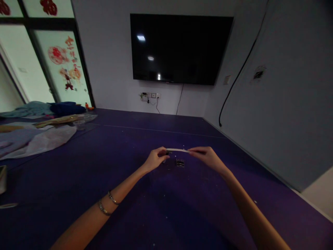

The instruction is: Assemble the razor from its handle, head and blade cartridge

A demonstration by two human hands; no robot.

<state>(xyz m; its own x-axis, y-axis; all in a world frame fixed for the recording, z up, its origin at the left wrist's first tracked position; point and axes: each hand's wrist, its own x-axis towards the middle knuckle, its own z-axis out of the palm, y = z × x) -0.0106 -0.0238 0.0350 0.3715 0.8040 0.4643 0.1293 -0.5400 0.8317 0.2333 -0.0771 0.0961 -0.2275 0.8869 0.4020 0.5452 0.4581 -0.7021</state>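
A thin white strip [177,150] stretches between my two hands, slightly bowed, above the purple table [125,180]. My left hand [155,159] pinches its left end between thumb and fingers. The strip's right end is pinched by the fingertips of my right hand [208,158]. Just below the strip lies a small dark metal piece [180,163], too small to name, touched by neither hand. Another small dark bit shows beside my left fingertips, partly hidden by them. Tiny white scraps are scattered around.
Folded cloths and clear plastic sheeting [49,140] cover the table's far left. At the left edge are a pale box [2,178] and a thin white loop [8,205]. A black cable [231,88] hangs down the right wall. A television [180,48] hangs on the wall ahead.
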